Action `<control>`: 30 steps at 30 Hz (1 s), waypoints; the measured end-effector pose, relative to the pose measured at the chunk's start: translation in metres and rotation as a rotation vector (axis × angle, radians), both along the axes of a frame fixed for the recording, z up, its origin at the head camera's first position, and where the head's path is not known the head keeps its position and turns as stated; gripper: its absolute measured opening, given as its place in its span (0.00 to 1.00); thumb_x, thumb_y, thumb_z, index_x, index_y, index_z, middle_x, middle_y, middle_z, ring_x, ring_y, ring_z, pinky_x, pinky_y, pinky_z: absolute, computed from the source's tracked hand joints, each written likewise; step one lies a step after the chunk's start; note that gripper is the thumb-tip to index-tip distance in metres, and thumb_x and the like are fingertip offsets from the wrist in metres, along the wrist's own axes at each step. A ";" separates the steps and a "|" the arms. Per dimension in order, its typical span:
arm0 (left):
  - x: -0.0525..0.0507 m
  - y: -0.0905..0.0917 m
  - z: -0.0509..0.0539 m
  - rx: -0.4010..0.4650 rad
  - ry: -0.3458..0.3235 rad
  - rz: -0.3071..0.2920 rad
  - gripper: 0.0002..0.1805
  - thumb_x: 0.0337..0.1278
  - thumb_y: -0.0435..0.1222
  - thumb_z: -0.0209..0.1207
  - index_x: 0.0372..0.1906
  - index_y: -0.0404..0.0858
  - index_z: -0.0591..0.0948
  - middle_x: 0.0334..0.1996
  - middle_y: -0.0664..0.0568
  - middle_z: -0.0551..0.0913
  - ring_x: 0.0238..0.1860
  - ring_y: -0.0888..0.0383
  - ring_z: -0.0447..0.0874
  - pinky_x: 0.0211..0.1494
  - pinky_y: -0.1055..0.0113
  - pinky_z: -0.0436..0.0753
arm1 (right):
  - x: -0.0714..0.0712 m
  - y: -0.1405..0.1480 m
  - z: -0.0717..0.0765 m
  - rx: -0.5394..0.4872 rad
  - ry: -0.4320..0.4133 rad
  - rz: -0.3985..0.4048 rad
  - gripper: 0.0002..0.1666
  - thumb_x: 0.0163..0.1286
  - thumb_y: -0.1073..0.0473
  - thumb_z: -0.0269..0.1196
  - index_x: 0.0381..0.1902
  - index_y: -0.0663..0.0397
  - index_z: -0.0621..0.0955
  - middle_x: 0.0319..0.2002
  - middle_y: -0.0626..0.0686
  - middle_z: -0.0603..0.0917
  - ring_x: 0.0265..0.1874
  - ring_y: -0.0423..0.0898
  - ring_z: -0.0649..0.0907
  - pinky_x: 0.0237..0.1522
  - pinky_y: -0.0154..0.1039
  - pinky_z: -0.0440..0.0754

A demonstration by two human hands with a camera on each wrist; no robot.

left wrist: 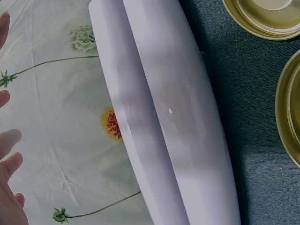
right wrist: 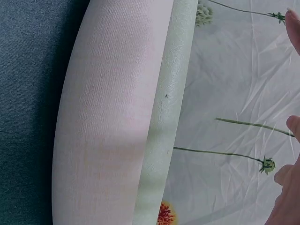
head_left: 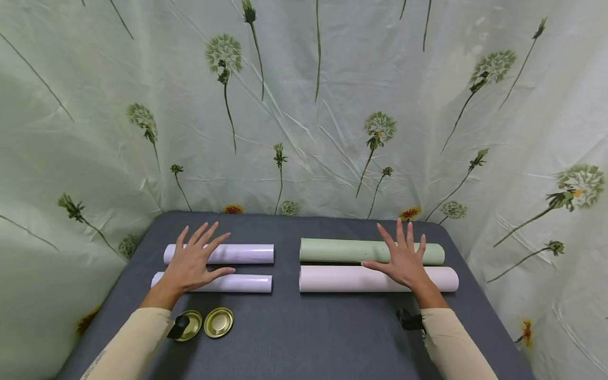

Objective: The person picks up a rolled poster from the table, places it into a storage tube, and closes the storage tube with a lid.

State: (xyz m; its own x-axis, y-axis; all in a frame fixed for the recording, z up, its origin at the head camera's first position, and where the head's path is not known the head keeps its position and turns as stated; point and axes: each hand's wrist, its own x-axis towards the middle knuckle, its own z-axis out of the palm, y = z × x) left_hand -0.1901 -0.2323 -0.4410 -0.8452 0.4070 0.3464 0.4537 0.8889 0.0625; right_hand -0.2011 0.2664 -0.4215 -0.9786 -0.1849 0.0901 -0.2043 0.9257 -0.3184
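My left hand (head_left: 192,264), fingers spread, is over two glossy lilac rolls (head_left: 252,254) (left wrist: 183,103) lying one behind the other on the left. My right hand (head_left: 404,261), also spread wide, is above a green roll (head_left: 342,250) (right wrist: 164,103) and a pale pink roll (head_left: 337,278) (right wrist: 108,112) on the right. Neither hand holds anything. In the left wrist view, the left fingertips (left wrist: 10,140) show at the left edge; part of the right hand (right wrist: 288,187) shows at the right edge of the right wrist view.
Two round gold lids (head_left: 219,322) (left wrist: 293,103) lie on the dark grey table (head_left: 294,343) near the left forearm, one partly hidden by a black wrist strap (head_left: 178,327). A pale curtain (head_left: 304,126) printed with dandelions hangs behind and at both sides.
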 end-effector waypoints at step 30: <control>0.013 -0.023 -0.046 0.137 -0.001 -0.014 0.43 0.37 0.58 0.69 0.62 0.41 0.74 0.65 0.36 0.69 0.64 0.37 0.65 0.63 0.38 0.55 | 0.009 0.040 -0.036 -0.161 0.187 0.127 0.61 0.42 0.36 0.76 0.72 0.48 0.64 0.69 0.65 0.58 0.69 0.70 0.50 0.59 0.73 0.43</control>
State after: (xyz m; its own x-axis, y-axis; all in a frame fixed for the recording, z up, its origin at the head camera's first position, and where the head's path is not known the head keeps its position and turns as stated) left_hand -0.1775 -0.2553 -0.4873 -0.8402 0.3672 0.3991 0.4656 0.8657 0.1837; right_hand -0.1924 0.3059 -0.4574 -0.9122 -0.2734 0.3053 -0.3843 0.8295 -0.4052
